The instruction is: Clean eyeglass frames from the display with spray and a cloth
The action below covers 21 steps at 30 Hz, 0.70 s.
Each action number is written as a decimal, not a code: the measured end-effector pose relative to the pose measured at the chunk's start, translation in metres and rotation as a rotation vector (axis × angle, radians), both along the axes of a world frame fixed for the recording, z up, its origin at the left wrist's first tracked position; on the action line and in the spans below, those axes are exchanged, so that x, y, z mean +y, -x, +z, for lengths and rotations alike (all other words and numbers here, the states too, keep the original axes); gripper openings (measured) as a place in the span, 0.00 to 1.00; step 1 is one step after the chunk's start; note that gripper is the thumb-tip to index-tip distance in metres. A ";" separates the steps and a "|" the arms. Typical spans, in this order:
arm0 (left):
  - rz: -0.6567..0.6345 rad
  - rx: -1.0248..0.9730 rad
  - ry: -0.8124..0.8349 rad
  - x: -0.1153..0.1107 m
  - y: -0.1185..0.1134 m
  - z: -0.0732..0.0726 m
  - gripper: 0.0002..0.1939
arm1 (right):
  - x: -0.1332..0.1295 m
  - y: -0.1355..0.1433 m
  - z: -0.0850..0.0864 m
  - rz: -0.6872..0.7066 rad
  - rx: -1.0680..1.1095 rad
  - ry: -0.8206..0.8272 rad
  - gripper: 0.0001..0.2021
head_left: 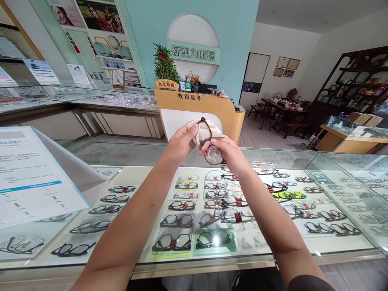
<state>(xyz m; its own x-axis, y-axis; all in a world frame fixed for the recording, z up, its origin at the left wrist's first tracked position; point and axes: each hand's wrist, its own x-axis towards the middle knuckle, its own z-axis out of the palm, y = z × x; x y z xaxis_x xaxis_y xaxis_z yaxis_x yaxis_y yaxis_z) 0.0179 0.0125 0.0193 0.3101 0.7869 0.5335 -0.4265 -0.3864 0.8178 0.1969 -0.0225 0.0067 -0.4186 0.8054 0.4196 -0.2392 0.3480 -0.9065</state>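
Note:
Both my hands are raised above the glass display counter, close together. A pair of dark-framed eyeglasses (214,155) is between them, tilted so one lens sits higher than the other. My left hand (182,142) is closed on a pale cream cloth (216,130), its thumb pressing the cloth at the upper lens. Cloth lies behind that lens. My right hand (228,148) pinches the eyeglasses near the bridge, and the lower lens hangs beneath its fingers. Some of the fingers of both hands are hidden behind the cloth and frame.
Under the glass counter top (142,155) lie rows of eyeglasses (182,206). A white printed sign (33,178) stands on the left. Beyond are a wooden cashier desk (200,106) with a plant (166,64), another showcase (121,99) and a dark table (285,107).

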 end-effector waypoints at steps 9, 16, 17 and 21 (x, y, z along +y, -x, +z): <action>-0.159 0.125 -0.071 0.001 0.014 -0.001 0.23 | -0.007 0.002 0.007 -0.068 0.070 0.080 0.18; -0.015 0.122 -0.085 0.002 0.006 -0.004 0.30 | -0.002 0.005 -0.001 -0.065 0.033 0.056 0.20; 0.002 0.114 -0.090 0.002 0.004 -0.004 0.29 | -0.001 0.006 -0.002 -0.067 0.021 0.032 0.20; 0.049 0.068 -0.091 -0.002 -0.004 -0.006 0.23 | -0.002 0.009 -0.003 -0.070 -0.012 -0.056 0.22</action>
<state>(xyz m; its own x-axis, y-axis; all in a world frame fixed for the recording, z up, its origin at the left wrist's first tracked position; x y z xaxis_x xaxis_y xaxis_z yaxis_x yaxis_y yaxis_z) 0.0216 0.0104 0.0133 0.3104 0.7511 0.5826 -0.3501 -0.4795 0.8047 0.1882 -0.0240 0.0037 -0.3670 0.8084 0.4602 -0.2014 0.4140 -0.8877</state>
